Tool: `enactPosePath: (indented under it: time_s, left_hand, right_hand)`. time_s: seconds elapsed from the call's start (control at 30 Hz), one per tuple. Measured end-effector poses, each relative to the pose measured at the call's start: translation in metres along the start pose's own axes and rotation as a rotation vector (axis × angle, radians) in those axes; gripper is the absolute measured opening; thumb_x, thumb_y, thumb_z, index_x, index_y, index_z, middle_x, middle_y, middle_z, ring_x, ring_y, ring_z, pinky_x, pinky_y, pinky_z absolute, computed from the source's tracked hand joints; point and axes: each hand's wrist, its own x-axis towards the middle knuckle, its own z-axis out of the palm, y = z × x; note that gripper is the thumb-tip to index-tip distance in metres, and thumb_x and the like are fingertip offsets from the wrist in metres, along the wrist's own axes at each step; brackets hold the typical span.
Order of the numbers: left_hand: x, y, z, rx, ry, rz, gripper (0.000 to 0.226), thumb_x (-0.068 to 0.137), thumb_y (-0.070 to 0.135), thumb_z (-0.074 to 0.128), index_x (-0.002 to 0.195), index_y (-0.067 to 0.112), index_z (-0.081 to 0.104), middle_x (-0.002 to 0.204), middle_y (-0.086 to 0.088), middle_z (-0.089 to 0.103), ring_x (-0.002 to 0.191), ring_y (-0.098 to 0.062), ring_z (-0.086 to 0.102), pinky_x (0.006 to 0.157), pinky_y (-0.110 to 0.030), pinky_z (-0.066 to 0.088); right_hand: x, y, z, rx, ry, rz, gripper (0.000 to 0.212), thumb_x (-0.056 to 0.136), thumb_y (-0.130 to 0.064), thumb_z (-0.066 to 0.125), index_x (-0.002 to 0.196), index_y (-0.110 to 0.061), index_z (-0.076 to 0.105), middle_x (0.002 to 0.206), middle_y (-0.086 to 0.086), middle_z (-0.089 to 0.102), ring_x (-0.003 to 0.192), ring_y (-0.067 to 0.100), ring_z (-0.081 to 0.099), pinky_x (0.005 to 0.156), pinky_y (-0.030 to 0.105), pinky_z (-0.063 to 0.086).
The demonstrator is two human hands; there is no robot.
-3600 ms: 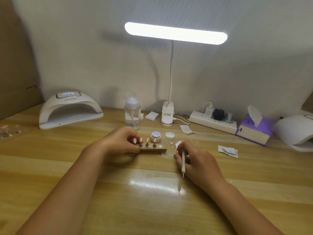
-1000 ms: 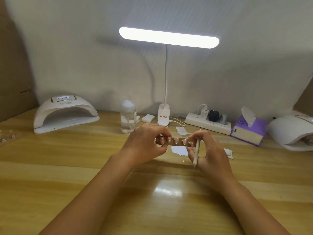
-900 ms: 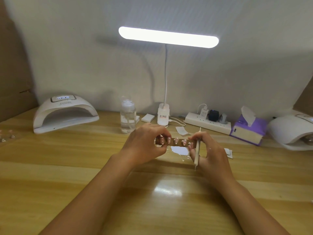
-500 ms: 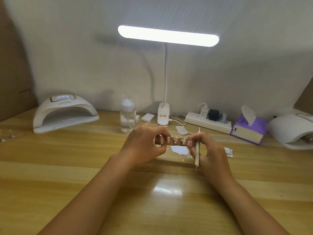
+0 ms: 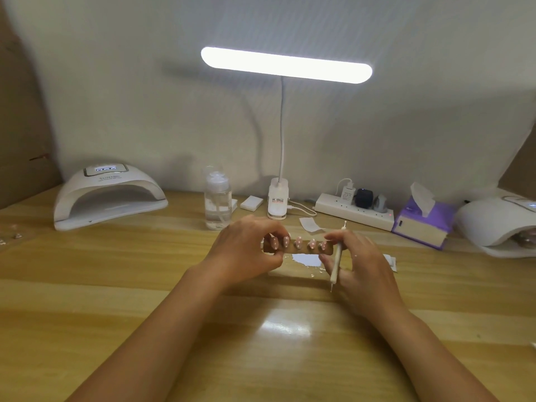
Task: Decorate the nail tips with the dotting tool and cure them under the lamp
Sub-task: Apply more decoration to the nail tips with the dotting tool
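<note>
Both hands hold the little brown strip (image 5: 298, 248) up above the table (image 5: 116, 285). It carries five pink nail tips (image 5: 298, 243) with white dots. Left hand (image 5: 246, 253) pinches one end; right hand (image 5: 362, 262) pinches the other plus the white dotting tool (image 5: 336, 261).

Main light source: the lit bar of the desk lamp (image 5: 286, 65), overexposed to plain white. It lights the wall (image 5: 406, 126) unevenly; soft grey shadows lie left of the lamp's neck and in the upper corners. The mouth of the curing lamp (image 5: 107, 195) is shaded. The wooden table (image 5: 87, 285) carries a bright glare patch at centre front. Overall exposure is slightly dim. Wide-angle distortion bends lines at the borders. Fine detail is soft.
</note>
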Motion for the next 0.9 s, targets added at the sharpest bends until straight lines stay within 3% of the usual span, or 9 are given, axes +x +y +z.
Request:
enactPosePath:
  time_s: [0.13, 0.33, 0.43, 0.6, 0.77, 0.9]
  left_hand:
    - [0.001, 0.004, 0.003, -0.004, 0.044, 0.011, 0.019, 0.076, 0.033, 0.072, 0.094, 0.038, 0.066, 0.081, 0.024, 0.058, 0.086, -0.004, 0.054, 0.072, -0.025, 0.048]
    - [0.0, -0.006, 0.0, 0.075, 0.116, -0.073, 0.043, 0.076, 0.043, 0.074, 0.114, 0.034, 0.057, 0.113, 0.018, 0.059, 0.107, -0.009, 0.049, 0.085, -0.027, 0.041]
    - [-0.002, -0.018, 0.001, 0.118, 0.138, -0.236, 0.048, 0.079, 0.044, 0.071, 0.12, 0.029, 0.052, 0.12, 0.013, 0.055, 0.113, -0.015, 0.047, 0.091, -0.03, 0.038]
    - [-0.006, -0.04, 0.013, 0.06, -0.034, -0.534, 0.069, 0.079, 0.054, 0.07, 0.135, 0.025, 0.042, 0.139, 0.007, 0.05, 0.129, -0.02, 0.044, 0.105, -0.038, 0.037]
    - [-0.004, -0.045, 0.023, -0.035, -0.066, -0.585, 0.067, 0.082, 0.056, 0.067, 0.139, 0.031, 0.041, 0.138, 0.015, 0.054, 0.133, -0.013, 0.045, 0.106, -0.039, 0.029]
    - [-0.001, -0.042, 0.028, -0.067, -0.046, -0.588, 0.056, 0.083, 0.057, 0.066, 0.132, 0.038, 0.048, 0.125, 0.02, 0.059, 0.127, -0.01, 0.049, 0.101, -0.039, 0.028]
  right_hand:
    - [0.002, 0.004, -0.006, -0.061, 0.009, -0.021, 0.025, 0.082, -0.023, 0.079, 0.104, -0.025, 0.068, 0.096, -0.018, 0.059, 0.094, 0.015, 0.056, 0.078, 0.036, 0.048]
    - [0.001, 0.02, -0.019, -0.134, 0.083, 0.067, 0.023, 0.082, -0.023, 0.079, 0.102, -0.023, 0.069, 0.097, -0.006, 0.067, 0.089, 0.018, 0.057, 0.075, 0.041, 0.05]
    - [-0.001, 0.033, -0.024, -0.185, 0.137, 0.177, 0.022, 0.082, -0.023, 0.079, 0.102, -0.021, 0.07, 0.096, -0.002, 0.067, 0.089, 0.021, 0.058, 0.075, 0.041, 0.048]
    - [-0.005, 0.042, -0.023, -0.268, 0.134, 0.384, 0.018, 0.083, -0.029, 0.078, 0.099, -0.024, 0.07, 0.102, 0.001, 0.069, 0.097, 0.027, 0.057, 0.079, 0.041, 0.046]
    - [-0.006, 0.043, -0.021, -0.343, 0.019, 0.527, 0.023, 0.086, -0.045, 0.071, 0.102, -0.03, 0.067, 0.107, 0.0, 0.066, 0.103, 0.025, 0.055, 0.085, 0.038, 0.043]
    - [-0.005, 0.041, -0.02, -0.384, -0.067, 0.627, 0.03, 0.087, -0.051, 0.067, 0.109, -0.032, 0.066, 0.113, -0.001, 0.064, 0.111, 0.026, 0.053, 0.091, 0.038, 0.039]
